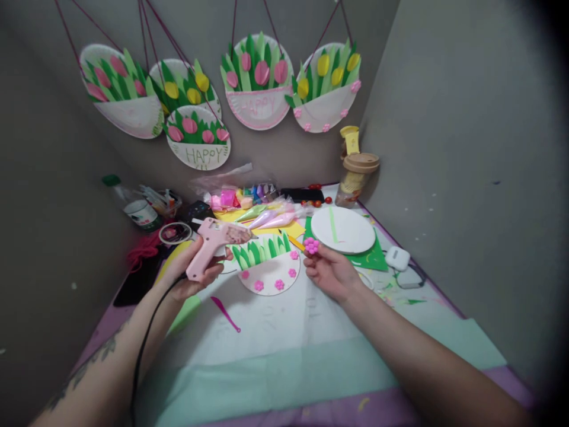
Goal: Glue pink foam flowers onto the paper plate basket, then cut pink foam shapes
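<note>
My left hand (195, 276) is wrapped round the handle of a pink hot glue gun (208, 249), whose nozzle points right. A black cord runs from it down along my forearm. Between the fingertips of my right hand (331, 270) is a bright pink flower (312, 245), held up off the table. Between and below my hands lies a white paper plate basket (270, 283) with green paper leaves (260, 251) along its top. Several pink flowers are on its rounded edge. A pink plastic knife (226, 314) lies nearer to me.
A stack of white plates (355, 237) sits on green paper (376, 261) at right, near a white earbud case (397, 258). Behind are piping bags (275, 217), a lidded cup (353, 181) and a bottle (140, 210). Finished plate baskets (258, 110) hang on the wall.
</note>
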The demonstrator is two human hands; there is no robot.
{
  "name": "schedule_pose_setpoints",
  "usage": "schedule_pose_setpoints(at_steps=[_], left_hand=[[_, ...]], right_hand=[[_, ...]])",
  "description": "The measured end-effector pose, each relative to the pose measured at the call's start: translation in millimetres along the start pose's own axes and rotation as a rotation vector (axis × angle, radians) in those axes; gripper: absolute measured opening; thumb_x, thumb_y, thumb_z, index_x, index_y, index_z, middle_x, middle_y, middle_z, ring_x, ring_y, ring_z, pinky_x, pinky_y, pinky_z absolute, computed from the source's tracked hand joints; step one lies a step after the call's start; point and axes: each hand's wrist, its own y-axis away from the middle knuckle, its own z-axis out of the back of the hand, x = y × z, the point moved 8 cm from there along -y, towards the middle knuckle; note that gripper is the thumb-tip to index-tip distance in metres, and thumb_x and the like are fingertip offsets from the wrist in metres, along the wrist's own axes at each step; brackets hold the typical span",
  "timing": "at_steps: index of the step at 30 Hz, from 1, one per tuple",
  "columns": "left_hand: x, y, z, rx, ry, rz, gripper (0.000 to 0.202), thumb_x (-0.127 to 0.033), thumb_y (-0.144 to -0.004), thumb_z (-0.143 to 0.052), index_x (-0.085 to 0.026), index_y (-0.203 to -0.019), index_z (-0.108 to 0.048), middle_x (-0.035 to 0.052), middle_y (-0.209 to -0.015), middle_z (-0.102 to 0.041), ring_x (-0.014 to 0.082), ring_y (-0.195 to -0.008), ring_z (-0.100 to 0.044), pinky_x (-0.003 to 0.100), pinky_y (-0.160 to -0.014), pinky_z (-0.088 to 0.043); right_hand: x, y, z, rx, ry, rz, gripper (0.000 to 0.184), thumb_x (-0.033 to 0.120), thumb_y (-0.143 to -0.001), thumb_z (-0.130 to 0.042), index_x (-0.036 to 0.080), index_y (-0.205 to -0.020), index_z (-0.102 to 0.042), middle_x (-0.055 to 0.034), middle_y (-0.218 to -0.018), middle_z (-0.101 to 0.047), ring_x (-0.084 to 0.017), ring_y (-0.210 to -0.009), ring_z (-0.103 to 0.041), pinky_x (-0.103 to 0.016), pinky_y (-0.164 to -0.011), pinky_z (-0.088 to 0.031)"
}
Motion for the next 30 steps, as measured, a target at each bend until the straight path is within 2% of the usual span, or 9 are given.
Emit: schedule_pose_setpoints(at_steps=[4, 6, 8, 11, 15, 17, 21, 24, 30], left_hand=[[-21.6, 12.0, 2.4, 0.074, 0.068, -0.131, 0.042, -0.052, -0.082, -0.051, -0.013, -0.092, -0.062, 0.0103, -0.079, -0.061, 0.0034, -0.041, -0.033, 0.012, -0.027, -0.025], [-41.3, 22.9, 1.8, 0.092, 0.022, -0.256, 0.045, -0.057, -0.079, -0.054, -0.013, -0.086, -0.064, 0.0080, -0.077, -0.059, 0.0022, -0.039, -0.027, 0.012, -0.026, -0.019], [-68.3, 34.3, 6.0, 0.032, -0.084, -0.423, 0.046, -0.061, -0.075, -0.056, -0.018, -0.089, -0.064, 0.0057, -0.080, -0.059, 0.0026, -0.041, -0.027, 0.013, -0.028, -0.021], [-117.2, 46.6, 25.0, -0.256, -0.470, -0.697, 0.048, -0.063, -0.074, -0.055, -0.024, -0.103, -0.063, 0.0028, -0.084, -0.061, 0.0066, -0.048, -0.038, 0.018, -0.040, -0.034], [-157.4, 26.2, 57.3, -0.769, -1.419, -0.696, 0.045, -0.050, -0.075, -0.060, -0.017, -0.105, -0.063, 0.0062, -0.089, -0.065, 0.0190, -0.073, -0.056, 0.027, -0.062, -0.043], [-158.1, -0.7, 70.5, -0.777, -1.678, -0.639, 0.045, -0.047, -0.077, -0.057, -0.014, -0.106, -0.062, 0.0110, -0.099, -0.065, 0.0239, -0.085, -0.058, 0.030, -0.071, -0.043], [-145.6, -41.3, 89.0, -0.709, -1.850, -0.565, 0.049, -0.047, -0.080, -0.052, -0.010, -0.111, -0.059, 0.0171, -0.107, -0.063, 0.0261, -0.091, -0.058, 0.031, -0.076, -0.042], [-140.3, -52.8, 92.9, -0.690, -1.860, -0.562, 0.048, -0.046, -0.082, -0.051, -0.008, -0.111, -0.057, 0.0182, -0.106, -0.063, 0.0252, -0.088, -0.058, 0.030, -0.073, -0.042], [-138.0, -62.5, 102.3, -0.705, -1.874, -0.559, 0.042, -0.046, -0.084, -0.048, -0.010, -0.103, -0.059, 0.0141, -0.097, -0.065, 0.0228, -0.082, -0.057, 0.029, -0.070, -0.040]], right_hand=[[-0.7, 0.4, 1.1, -0.025, 0.010, 0.003, 0.012, 0.017, -0.075, -0.066, 0.017, -0.086, -0.061, -0.0013, -0.067, -0.062, -0.010, -0.053, -0.052, -0.017, -0.040, -0.036], [-0.9, 0.1, 1.9, -0.033, 0.014, 0.001, 0.012, 0.016, -0.074, -0.066, 0.017, -0.085, -0.061, -0.0016, -0.067, -0.062, -0.010, -0.054, -0.052, -0.017, -0.040, -0.037], [-1.6, -0.3, 2.1, -0.033, 0.014, -0.005, 0.012, 0.017, -0.074, -0.066, 0.017, -0.084, -0.061, -0.0017, -0.068, -0.062, -0.011, -0.054, -0.052, -0.017, -0.040, -0.037], [-3.2, -1.1, 2.4, -0.029, 0.017, -0.014, 0.012, 0.018, -0.074, -0.067, 0.018, -0.084, -0.062, -0.0017, -0.068, -0.062, -0.011, -0.054, -0.052, -0.018, -0.040, -0.037], [-4.0, -2.5, 3.5, -0.012, 0.029, -0.007, 0.016, 0.019, -0.072, -0.070, 0.018, -0.085, -0.062, -0.0013, -0.069, -0.062, -0.011, -0.055, -0.053, -0.018, -0.041, -0.038], [-3.2, -3.2, 4.3, 0.003, 0.046, 0.000, 0.018, 0.019, -0.071, -0.071, 0.019, -0.086, -0.061, -0.0009, -0.070, -0.062, -0.011, -0.056, -0.053, -0.019, -0.041, -0.038], [0.3, -4.2, 4.9, 0.032, 0.090, 0.023, 0.020, 0.023, -0.071, -0.072, 0.020, -0.086, -0.060, -0.0009, -0.073, -0.063, -0.012, -0.058, -0.054, -0.020, -0.042, -0.039], [3.6, -4.5, 4.5, 0.041, 0.135, 0.057, 0.018, 0.025, -0.072, -0.071, 0.021, -0.085, -0.060, -0.0012, -0.075, -0.064, -0.013, -0.059, -0.054, -0.022, -0.043, -0.039], [4.6, -4.0, 1.5, 0.043, 0.247, 0.127, 0.022, 0.029, -0.070, -0.074, 0.023, -0.087, -0.061, -0.0007, -0.075, -0.063, -0.014, -0.060, -0.054, -0.023, -0.043, -0.038]])
